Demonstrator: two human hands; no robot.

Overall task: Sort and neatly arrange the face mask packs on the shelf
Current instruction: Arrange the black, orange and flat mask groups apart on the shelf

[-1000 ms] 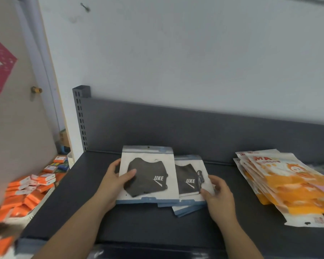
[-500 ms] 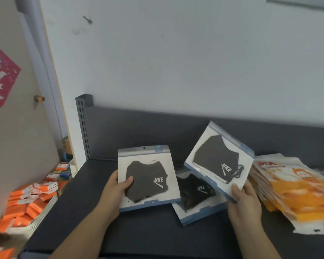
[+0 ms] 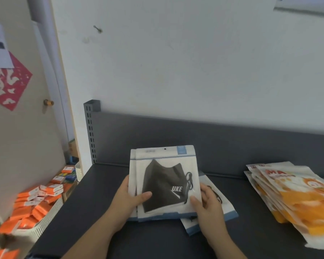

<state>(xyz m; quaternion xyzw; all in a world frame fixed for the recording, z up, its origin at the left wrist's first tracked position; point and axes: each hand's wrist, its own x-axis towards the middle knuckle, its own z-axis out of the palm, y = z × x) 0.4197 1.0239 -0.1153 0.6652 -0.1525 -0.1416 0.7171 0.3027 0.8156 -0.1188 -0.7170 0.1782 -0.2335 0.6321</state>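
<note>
I hold two white packs with black masks (image 3: 165,184), one stacked on the other, upright over the dark shelf (image 3: 101,202). My left hand (image 3: 127,200) grips their left edge, thumb on the front. My right hand (image 3: 206,204) grips the right lower corner. Another black mask pack (image 3: 223,208) lies flat on the shelf under my right hand, partly hidden. A fanned pile of orange and white mask packs (image 3: 295,195) rests at the right of the shelf.
The shelf's dark back panel (image 3: 232,143) and a slotted upright (image 3: 91,131) stand behind. To the left, below the shelf, a white basket (image 3: 45,221) holds several small orange boxes. A door with a red paper cutout (image 3: 9,81) is at far left.
My right hand brought the pack it had lifted over onto the pack in my left hand; both hands now hold the two together. The view tilted up slightly.
</note>
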